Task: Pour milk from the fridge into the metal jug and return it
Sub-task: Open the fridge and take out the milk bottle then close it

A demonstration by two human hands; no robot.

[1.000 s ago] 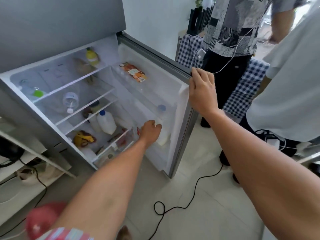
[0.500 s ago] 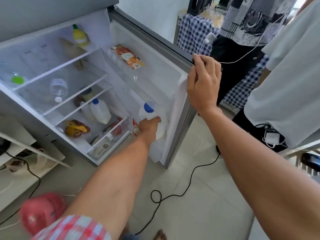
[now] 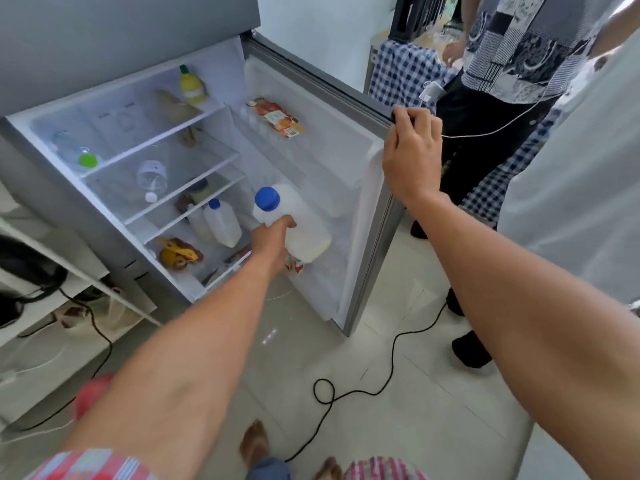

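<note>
My left hand grips a white plastic milk bottle with a blue cap, held tilted in front of the lower door shelf of the open fridge. My right hand is closed over the top outer edge of the fridge door and holds it open. A second, smaller blue-capped bottle stands on a lower shelf inside. No metal jug is in view.
Two people stand close on the right, one beside a checked tablecloth. A black cable loops over the tiled floor below the door. A white shelf unit sits left of the fridge. Bottles and packets fill the fridge shelves.
My left hand closed on the milk bottle in the door shelf and lifted it up and out toward me. My right hand stayed on the door edge.
</note>
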